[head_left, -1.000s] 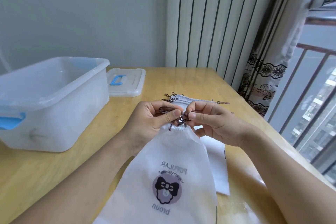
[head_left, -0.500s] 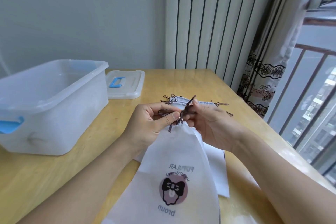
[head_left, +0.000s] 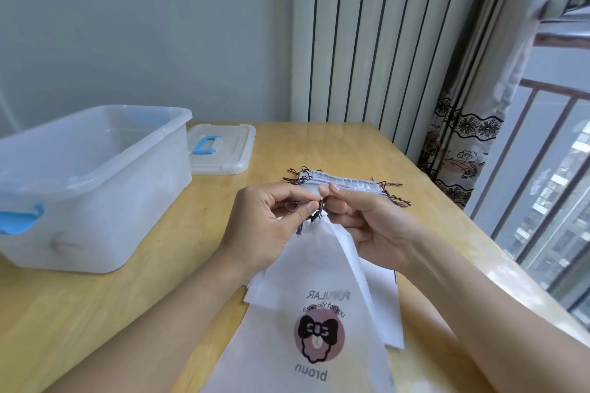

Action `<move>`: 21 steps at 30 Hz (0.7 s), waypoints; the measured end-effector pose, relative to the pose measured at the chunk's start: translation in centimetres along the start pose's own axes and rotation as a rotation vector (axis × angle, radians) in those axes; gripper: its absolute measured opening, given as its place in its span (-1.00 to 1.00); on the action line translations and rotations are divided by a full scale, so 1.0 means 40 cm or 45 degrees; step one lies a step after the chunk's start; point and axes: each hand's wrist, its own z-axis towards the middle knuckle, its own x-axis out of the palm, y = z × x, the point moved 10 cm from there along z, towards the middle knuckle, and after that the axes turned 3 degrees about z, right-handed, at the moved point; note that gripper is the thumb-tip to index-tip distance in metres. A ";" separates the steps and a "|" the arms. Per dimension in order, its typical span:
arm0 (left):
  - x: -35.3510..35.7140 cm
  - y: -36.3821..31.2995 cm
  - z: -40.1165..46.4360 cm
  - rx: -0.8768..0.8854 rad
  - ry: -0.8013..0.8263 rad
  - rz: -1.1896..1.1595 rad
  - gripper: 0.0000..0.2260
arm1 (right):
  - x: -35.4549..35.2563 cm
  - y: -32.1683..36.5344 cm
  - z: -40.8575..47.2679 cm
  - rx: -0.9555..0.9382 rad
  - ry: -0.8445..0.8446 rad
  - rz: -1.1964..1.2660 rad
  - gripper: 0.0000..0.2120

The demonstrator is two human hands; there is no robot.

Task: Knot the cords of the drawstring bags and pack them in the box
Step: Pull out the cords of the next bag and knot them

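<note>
I hold the left hand (head_left: 265, 223) and the right hand (head_left: 373, 226) raised together above the tabletop (head_left: 95, 313), fingertips almost touching. Both hands pinch the dark cord (head_left: 314, 217) at the gathered mouth of a white drawstring bag (head_left: 303, 313). The left thumb and forefinger clamp a loop of the cord; the right thumb and forefinger clamp the cord directly beside them. A short cord end hangs just below the left thumb.

The bag hangs from the hands toward me, its printed face up, showing a bow figure and lettering. Beneath it and under the right hand lies a stack of flat bags (head_left: 388, 313) on the tabletop. Their hemmed tops, with loose cord ends on both sides, project just beyond the fingertips of both hands.

The box (head_left: 92, 207), clear plastic with blue latches, stands open on the tabletop to the left of the left hand, well apart from it. Its lid (head_left: 223, 150), with a blue handle, lies flat beyond the left hand, beside the box.
</note>
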 end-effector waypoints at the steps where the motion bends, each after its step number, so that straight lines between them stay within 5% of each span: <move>1: 0.003 -0.004 -0.001 0.008 0.014 -0.012 -0.82 | -0.002 0.001 -0.005 0.011 -0.010 -0.100 -0.72; 3: 0.009 -0.001 0.000 -0.011 0.053 -0.069 -0.84 | 0.004 0.002 -0.015 0.020 0.019 -0.238 -0.59; 6: 0.019 0.012 -0.002 -0.061 0.097 -0.159 -0.94 | 0.022 0.010 -0.020 -0.036 0.082 -0.421 -0.88; 12: 0.031 0.043 -0.002 -0.193 0.146 -0.257 -0.94 | -0.003 0.073 -0.020 -0.304 -0.072 -0.772 -0.83; 21: 0.042 0.048 -0.006 -0.174 0.209 -0.171 -0.92 | 0.030 0.071 -0.032 -0.313 0.098 -1.128 -0.89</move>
